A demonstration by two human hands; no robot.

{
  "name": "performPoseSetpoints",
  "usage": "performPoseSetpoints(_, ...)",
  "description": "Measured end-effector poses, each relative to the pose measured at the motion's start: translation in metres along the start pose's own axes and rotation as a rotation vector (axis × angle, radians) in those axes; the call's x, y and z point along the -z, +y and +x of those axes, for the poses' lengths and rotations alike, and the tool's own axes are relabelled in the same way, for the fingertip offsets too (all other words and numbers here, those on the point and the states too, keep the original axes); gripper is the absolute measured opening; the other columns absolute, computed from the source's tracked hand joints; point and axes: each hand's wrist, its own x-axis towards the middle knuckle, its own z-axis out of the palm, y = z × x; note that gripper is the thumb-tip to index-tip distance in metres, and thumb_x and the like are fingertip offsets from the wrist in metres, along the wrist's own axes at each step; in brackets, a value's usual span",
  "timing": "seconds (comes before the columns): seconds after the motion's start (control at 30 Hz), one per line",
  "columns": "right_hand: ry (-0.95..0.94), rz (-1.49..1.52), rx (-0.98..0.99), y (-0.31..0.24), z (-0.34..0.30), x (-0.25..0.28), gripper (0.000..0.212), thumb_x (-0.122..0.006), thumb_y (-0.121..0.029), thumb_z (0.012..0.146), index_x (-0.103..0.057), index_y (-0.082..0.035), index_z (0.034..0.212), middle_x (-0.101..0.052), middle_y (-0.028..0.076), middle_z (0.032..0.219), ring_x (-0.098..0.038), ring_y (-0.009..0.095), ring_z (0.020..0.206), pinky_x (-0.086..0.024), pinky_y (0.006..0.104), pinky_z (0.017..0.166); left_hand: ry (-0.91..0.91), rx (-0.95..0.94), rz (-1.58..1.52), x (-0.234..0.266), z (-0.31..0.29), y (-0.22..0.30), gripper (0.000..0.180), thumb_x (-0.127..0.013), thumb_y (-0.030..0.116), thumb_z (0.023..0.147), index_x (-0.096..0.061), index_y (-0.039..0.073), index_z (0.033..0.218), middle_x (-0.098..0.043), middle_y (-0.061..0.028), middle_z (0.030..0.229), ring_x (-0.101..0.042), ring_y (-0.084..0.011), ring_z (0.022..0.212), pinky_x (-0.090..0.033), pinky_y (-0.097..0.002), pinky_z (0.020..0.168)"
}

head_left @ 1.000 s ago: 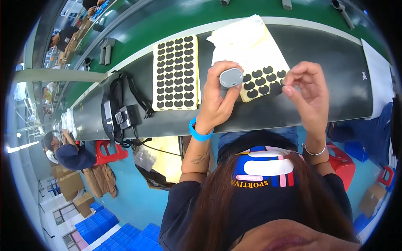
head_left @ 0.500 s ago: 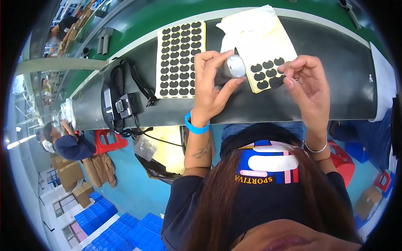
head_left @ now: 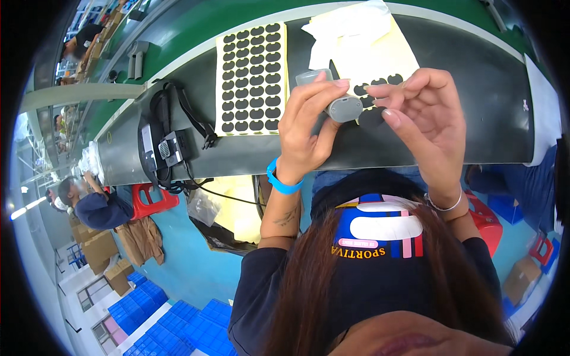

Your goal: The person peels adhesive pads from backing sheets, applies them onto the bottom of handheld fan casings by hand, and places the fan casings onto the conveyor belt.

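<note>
Workshop surroundings are noted beyond the bench (head_left: 475, 118), whose dark top is bordered on the far side by a pale edge and a green surface (head_left: 196, 29). To the left, a co-worker (head_left: 102, 204) in dark clothing is seen seated near a red stool (head_left: 153, 202), with cardboard boxes (head_left: 98, 249) and blue bins (head_left: 142, 308) on the floor.

A grey device (head_left: 345, 110) is gripped in the left hand (head_left: 306, 133), above the bench near its front edge; its oval end face is turned toward the viewer. A pale, translucent-looking part (head_left: 312, 76) is visible beyond the fingers; whether it belongs to the same device cannot be told. A blue wristband (head_left: 284, 180) is worn on the left wrist.

A black sticker (head_left: 371, 117) is pinched between thumb and index finger of the right hand (head_left: 436, 121), just beside the device; contact between the two cannot be confirmed.

Behind the hands, a partly used sticker sheet (head_left: 401, 50) is found, with crumpled white paper (head_left: 356, 29) lying over it. A fuller sticker sheet (head_left: 250, 80) is laid left of it. Farther left, a black strap (head_left: 193, 113) with attached electronics (head_left: 172, 148) is recorded.
</note>
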Motion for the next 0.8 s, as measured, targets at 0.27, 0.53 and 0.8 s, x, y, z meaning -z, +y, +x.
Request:
performPoseSetpoints(0.27,-0.003,0.05,-0.029,0.006,-0.001,-0.005,0.031,-0.056,0.012,0.085,-0.041,-0.003,0.108,-0.056,0.008,0.089,-0.059,0.022,0.106,-0.049,0.0298,0.09,0.059,-0.097,-0.028,-0.008,-0.009,-0.001,0.047,-0.069,-0.011,0.068,-0.055,0.002,0.111,-0.064,-0.0171,0.106,-0.063,-0.0332,0.097,-0.05,-0.0446,0.09)
performPoseSetpoints(0.53,0.022,0.04,-0.058,0.006,-0.002,-0.006,0.03,-0.056,0.012,0.085,-0.04,-0.003,0.106,-0.056,0.008,0.089,-0.06,0.021,0.105,-0.05,0.0291,0.088,0.077,-0.276,0.086,-0.013,-0.013,-0.007,0.041,-0.064,-0.015,0.068,-0.042,0.005,0.097,-0.06,-0.0241,0.105,-0.063,-0.0376,0.095,-0.054,-0.0473,0.084)
performPoseSetpoints(0.8,0.027,0.013,-0.059,0.006,-0.002,-0.006,0.03,-0.056,0.012,0.084,-0.04,-0.003,0.105,-0.056,0.008,0.089,-0.059,0.021,0.106,-0.051,0.0277,0.087,0.09,-0.291,0.118,-0.014,-0.012,-0.006,0.036,-0.064,-0.012,0.068,-0.043,0.004,0.092,-0.061,-0.0243,0.104,-0.064,-0.038,0.092,-0.055,-0.0474,0.081)
